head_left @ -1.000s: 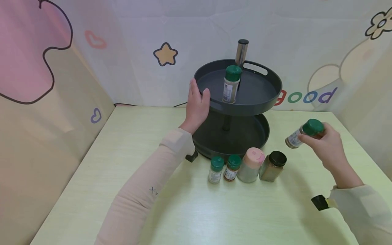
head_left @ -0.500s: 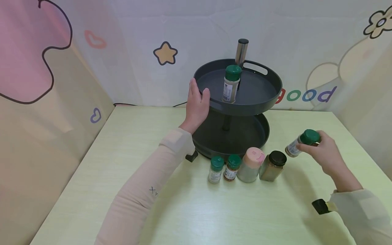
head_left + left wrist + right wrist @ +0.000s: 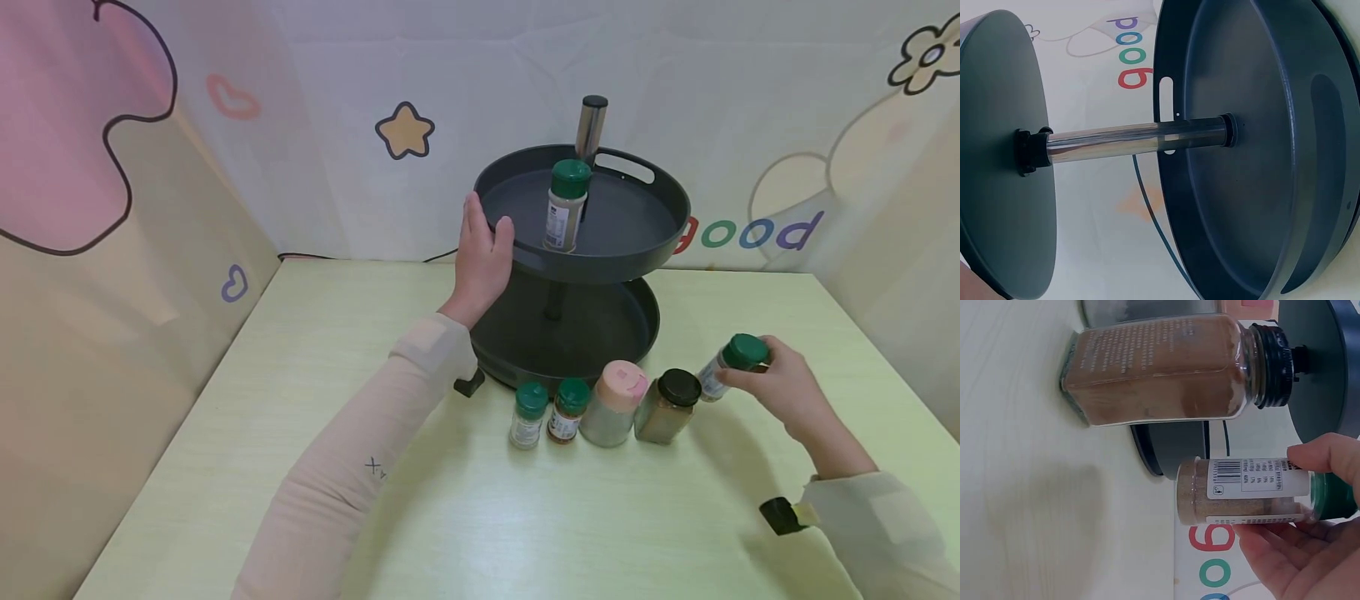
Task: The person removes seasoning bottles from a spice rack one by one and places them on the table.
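Note:
My right hand [image 3: 787, 387] grips a green-capped spice jar [image 3: 1244, 490] near its cap, thumb on one side and fingers on the other. The jar is tilted, close behind and right of a square black-capped jar of brown powder [image 3: 667, 407]. My left hand [image 3: 483, 258] rests with extended fingers against the left rim of the upper tray [image 3: 637, 242] of a dark two-tier stand. On that tray another green-capped spice jar [image 3: 564, 208] stands upright. In the left wrist view, the metal post [image 3: 1135, 139] joins the two tiers; only a sliver of hand shows there.
In front of the lower tray [image 3: 607, 329] stand two small green-capped jars [image 3: 528, 417] and a pink-lidded glass jar [image 3: 613, 407], in a row with the black-capped one. A printed cloth [image 3: 330, 125] hangs behind the pale table [image 3: 465, 517]. A cable [image 3: 1160, 231] runs behind the stand.
My right hand has moved down and slightly left with the spice jar, bringing it nearer the black-capped jar and the table. The left hand and the stand have stayed in place.

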`<action>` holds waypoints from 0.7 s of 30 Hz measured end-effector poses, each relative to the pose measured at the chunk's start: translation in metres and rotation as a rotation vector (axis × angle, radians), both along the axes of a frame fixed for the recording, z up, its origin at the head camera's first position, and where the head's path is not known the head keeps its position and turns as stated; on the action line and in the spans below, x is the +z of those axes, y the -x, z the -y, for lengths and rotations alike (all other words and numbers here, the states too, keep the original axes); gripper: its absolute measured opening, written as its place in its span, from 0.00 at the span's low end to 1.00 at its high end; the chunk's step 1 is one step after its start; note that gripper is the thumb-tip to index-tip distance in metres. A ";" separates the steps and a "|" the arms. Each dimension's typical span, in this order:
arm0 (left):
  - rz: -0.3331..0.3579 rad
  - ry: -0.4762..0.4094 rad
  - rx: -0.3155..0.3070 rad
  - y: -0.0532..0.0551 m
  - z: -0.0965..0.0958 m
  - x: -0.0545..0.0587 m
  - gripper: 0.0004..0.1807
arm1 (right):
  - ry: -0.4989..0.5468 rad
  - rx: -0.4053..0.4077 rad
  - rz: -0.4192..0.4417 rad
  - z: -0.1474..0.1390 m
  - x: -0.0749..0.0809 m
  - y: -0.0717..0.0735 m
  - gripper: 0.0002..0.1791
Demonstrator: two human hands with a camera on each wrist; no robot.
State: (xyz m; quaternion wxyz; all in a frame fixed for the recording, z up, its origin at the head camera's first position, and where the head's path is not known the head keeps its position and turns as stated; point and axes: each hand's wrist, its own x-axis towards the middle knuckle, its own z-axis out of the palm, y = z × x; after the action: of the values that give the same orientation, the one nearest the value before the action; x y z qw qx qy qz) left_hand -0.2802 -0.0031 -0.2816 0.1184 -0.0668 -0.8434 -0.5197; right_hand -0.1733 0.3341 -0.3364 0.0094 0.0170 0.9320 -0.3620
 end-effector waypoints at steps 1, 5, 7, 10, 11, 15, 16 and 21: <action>0.001 0.002 0.001 0.000 0.000 0.000 0.35 | 0.000 0.006 0.008 0.000 -0.001 0.000 0.31; 0.001 0.005 0.001 0.000 0.000 0.000 0.35 | 0.012 0.032 0.052 -0.001 -0.005 -0.002 0.32; 0.000 0.005 0.002 0.000 0.000 0.000 0.35 | 0.010 0.044 0.071 -0.001 -0.007 -0.002 0.32; -0.002 0.006 0.005 0.000 0.000 0.000 0.35 | -0.001 0.061 0.086 -0.001 -0.008 -0.002 0.33; -0.002 0.006 0.006 0.000 0.000 -0.001 0.35 | -0.005 0.067 0.090 -0.001 -0.009 -0.002 0.33; -0.002 0.005 0.008 0.000 0.000 -0.001 0.35 | -0.023 0.088 0.096 -0.002 -0.011 -0.002 0.31; -0.001 0.005 0.008 0.000 0.000 -0.001 0.35 | -0.026 0.095 0.098 -0.002 -0.012 -0.003 0.30; -0.002 0.001 0.003 0.001 0.000 -0.001 0.35 | -0.024 0.122 0.122 -0.002 -0.015 -0.003 0.27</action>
State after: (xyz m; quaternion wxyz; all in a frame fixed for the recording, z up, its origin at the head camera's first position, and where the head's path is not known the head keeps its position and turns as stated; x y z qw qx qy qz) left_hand -0.2808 -0.0030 -0.2828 0.1203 -0.0659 -0.8436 -0.5192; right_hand -0.1700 0.3358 -0.3515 0.0879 -0.0177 0.9332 -0.3480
